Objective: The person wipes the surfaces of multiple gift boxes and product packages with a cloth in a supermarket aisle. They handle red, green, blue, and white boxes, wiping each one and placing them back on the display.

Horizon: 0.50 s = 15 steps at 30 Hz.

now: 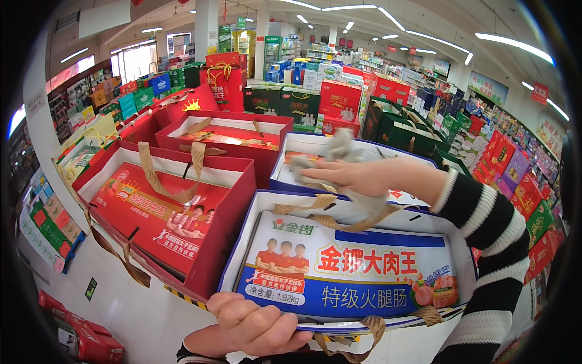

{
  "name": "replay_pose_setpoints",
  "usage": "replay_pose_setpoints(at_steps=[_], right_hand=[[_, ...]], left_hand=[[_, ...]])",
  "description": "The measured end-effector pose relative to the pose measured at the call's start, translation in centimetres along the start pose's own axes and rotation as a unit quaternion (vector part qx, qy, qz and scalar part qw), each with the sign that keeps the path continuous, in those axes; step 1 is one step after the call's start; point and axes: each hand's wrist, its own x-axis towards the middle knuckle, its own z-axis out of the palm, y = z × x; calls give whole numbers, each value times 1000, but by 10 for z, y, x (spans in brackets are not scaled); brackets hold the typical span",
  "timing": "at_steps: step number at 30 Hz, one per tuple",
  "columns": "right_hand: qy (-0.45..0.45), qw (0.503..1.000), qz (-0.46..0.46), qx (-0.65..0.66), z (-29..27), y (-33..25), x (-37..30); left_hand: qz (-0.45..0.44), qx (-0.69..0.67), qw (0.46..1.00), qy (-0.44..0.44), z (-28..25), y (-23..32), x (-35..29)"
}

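Note:
My left hand (pixel 257 324) is closed around the front left edge of an open blue-and-white gift bag (pixel 240 258). A flat white-and-blue sausage package (pixel 357 285) lies inside it, and tan ribbon handles (pixel 364 340) hang over its rim. Farther back, my right hand (pixel 348 173) presses a grey cloth (pixel 342 148) over a second blue-rimmed gift bag (pixel 279 170). The cloth is partly blurred. My right hand and the cloth cover part of that bag's contents. The right forearm, in a striped sleeve, reaches across the near bag's right side.
To the left stands an open red gift bag (pixel 227 233) with a red package and tan handles. Another red bag (pixel 285 128) is behind it. Dark green bags (pixel 412 130) stand at the back right. Stacked gift boxes and shop shelves surround the display; red boxes (pixel 79 337) sit on the floor, lower left.

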Motion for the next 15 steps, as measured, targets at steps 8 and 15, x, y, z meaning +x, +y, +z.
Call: replay_pose_setpoints(at_steps=[8, 15], right_hand=[[74, 991, -99, -44, -16, -11, 72], [78, 996, 17, -41, -39, 16, 83]], left_hand=[[26, 31, 982, 184, 39, 2, 6], [57, 4, 969, 242, 49, -5, 12]])
